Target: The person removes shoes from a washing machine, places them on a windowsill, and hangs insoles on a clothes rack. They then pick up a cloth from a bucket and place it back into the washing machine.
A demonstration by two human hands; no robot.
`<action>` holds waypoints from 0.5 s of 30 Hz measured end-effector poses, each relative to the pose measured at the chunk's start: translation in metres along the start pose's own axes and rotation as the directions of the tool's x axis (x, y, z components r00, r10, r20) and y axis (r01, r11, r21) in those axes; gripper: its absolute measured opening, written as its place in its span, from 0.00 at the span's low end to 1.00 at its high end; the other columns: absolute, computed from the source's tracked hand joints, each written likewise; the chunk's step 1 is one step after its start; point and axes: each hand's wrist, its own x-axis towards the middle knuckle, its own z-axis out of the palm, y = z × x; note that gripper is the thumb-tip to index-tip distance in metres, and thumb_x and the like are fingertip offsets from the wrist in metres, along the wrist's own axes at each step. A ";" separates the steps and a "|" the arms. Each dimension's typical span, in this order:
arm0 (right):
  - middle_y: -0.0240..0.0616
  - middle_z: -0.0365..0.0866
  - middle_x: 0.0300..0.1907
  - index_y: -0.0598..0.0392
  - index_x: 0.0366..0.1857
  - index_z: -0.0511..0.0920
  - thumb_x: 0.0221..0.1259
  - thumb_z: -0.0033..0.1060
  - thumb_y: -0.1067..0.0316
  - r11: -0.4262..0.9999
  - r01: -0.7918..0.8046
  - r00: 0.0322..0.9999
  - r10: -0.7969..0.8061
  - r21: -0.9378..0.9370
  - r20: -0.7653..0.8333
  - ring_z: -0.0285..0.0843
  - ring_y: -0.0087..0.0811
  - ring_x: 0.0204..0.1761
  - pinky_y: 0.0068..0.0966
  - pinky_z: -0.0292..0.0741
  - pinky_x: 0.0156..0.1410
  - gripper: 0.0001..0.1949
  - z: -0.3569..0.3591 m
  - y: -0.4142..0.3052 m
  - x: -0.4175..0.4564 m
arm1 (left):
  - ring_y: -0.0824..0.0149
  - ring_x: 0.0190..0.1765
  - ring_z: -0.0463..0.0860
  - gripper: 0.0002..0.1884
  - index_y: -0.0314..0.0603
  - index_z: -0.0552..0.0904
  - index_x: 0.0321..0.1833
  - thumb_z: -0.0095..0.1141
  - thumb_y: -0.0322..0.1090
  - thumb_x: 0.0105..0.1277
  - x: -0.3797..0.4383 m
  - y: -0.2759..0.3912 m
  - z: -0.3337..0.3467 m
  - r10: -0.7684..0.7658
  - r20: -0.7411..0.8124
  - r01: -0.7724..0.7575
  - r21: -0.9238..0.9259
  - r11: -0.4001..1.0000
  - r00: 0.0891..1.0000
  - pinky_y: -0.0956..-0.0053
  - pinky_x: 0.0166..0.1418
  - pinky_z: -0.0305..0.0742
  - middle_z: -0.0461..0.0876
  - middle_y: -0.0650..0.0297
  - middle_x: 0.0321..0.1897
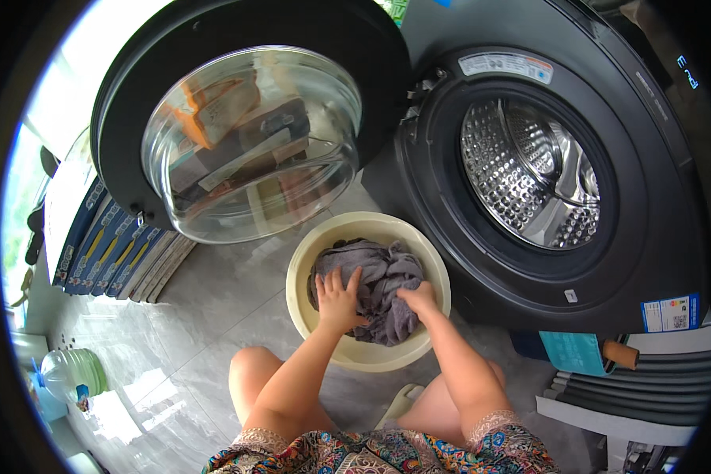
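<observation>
A round cream plastic basin [367,359] stands on the floor before me, with bunched grey cloth [385,266] in it. My left hand [338,301] lies spread on the cloth's left part, fingers apart. At the right side of the basin, my right hand [418,298] has its fingers curled into the cloth, gripping a fold; its fingertips are partly hidden. Behind the basin to the right is a dark front-loading washing machine [426,195]. Its round door [260,148] with a clear bowl stands open at the upper left, and the metal drum [527,172] shows no cloth in its visible part.
Stacked blue and white boxes or books [112,249] stand at the left beyond the door. A large clear plastic bottle [74,374] is at the lower left. Right of my legs are a teal cloth item [572,352] and a grey ridged object [634,388]. The tiled floor [213,320] is glossy.
</observation>
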 end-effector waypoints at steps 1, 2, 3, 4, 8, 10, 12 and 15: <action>0.54 0.85 0.42 0.72 0.41 0.81 0.41 0.72 0.63 0.984 -0.051 0.998 0.043 0.168 0.051 0.85 0.44 0.43 0.35 0.79 0.47 0.24 -0.009 -0.003 0.002 | 0.44 0.69 0.64 0.69 0.56 0.58 0.77 0.81 0.57 0.23 -0.001 -0.005 0.002 -0.009 0.011 0.009 -0.014 1.000 1.000 0.41 0.75 0.49 0.65 0.45 0.65; 0.52 0.85 0.41 0.73 0.40 0.81 0.40 0.72 0.64 0.938 -0.107 0.991 0.074 0.329 0.112 0.86 0.43 0.40 0.34 0.79 0.45 0.23 -0.019 -0.013 0.000 | 0.44 0.68 0.65 0.69 0.57 0.58 0.77 0.81 0.58 0.22 -0.002 -0.009 0.001 -0.021 0.021 0.021 -0.026 0.999 1.000 0.41 0.75 0.49 0.66 0.45 0.65; 0.49 0.85 0.37 0.72 0.39 0.81 0.40 0.71 0.67 0.885 -0.140 0.990 0.111 0.445 0.090 0.85 0.40 0.34 0.34 0.79 0.41 0.21 -0.026 -0.022 -0.005 | 0.45 0.67 0.66 0.72 0.52 0.56 0.77 0.81 0.60 0.20 -0.003 -0.011 -0.001 -0.010 0.040 0.010 -0.004 1.000 0.999 0.43 0.75 0.50 0.67 0.46 0.63; 0.47 0.84 0.35 0.70 0.35 0.81 0.44 0.69 0.69 0.814 -0.080 0.995 0.034 0.575 0.090 0.84 0.39 0.34 0.33 0.80 0.40 0.16 -0.037 -0.022 -0.004 | 0.45 0.67 0.66 0.73 0.49 0.55 0.77 0.81 0.60 0.20 0.000 -0.008 0.001 -0.025 0.033 0.025 -0.024 0.999 0.999 0.44 0.75 0.50 0.67 0.46 0.63; 0.43 0.83 0.32 0.68 0.33 0.81 0.48 0.67 0.73 0.553 -0.239 0.962 0.023 0.798 0.273 0.83 0.34 0.32 0.30 0.80 0.37 0.11 -0.069 -0.074 -0.044 | 0.45 0.69 0.64 0.74 0.40 0.51 0.78 0.80 0.59 0.25 0.000 -0.014 0.015 -0.124 0.041 0.121 0.064 0.991 0.991 0.51 0.77 0.51 0.66 0.47 0.64; 0.42 0.83 0.32 0.69 0.34 0.81 0.48 0.67 0.73 0.536 -0.214 0.958 -0.047 0.817 0.282 0.83 0.33 0.31 0.30 0.80 0.38 0.11 -0.070 -0.082 -0.053 | 0.44 0.70 0.63 0.72 0.42 0.51 0.78 0.80 0.58 0.28 0.005 -0.012 0.031 -0.140 -0.002 0.136 0.241 0.961 0.990 0.51 0.77 0.50 0.66 0.47 0.65; 0.42 0.83 0.35 0.67 0.37 0.81 0.48 0.67 0.72 0.570 -0.162 0.958 -0.105 0.805 0.267 0.83 0.32 0.33 0.29 0.79 0.39 0.13 -0.063 -0.083 -0.057 | 0.43 0.71 0.61 0.65 0.44 0.51 0.78 0.79 0.51 0.36 0.012 -0.009 0.038 -0.140 0.019 0.128 0.292 0.948 0.990 0.52 0.78 0.49 0.65 0.45 0.66; 0.41 0.84 0.40 0.65 0.44 0.80 0.49 0.72 0.68 0.536 -0.111 0.951 -0.187 0.837 0.246 0.83 0.30 0.40 0.27 0.78 0.47 0.18 -0.049 -0.088 -0.055 | 0.45 0.65 0.69 0.51 0.46 0.63 0.71 0.75 0.44 0.40 0.028 -0.023 0.047 -0.131 0.060 0.107 0.303 0.947 0.990 0.55 0.71 0.61 0.73 0.48 0.59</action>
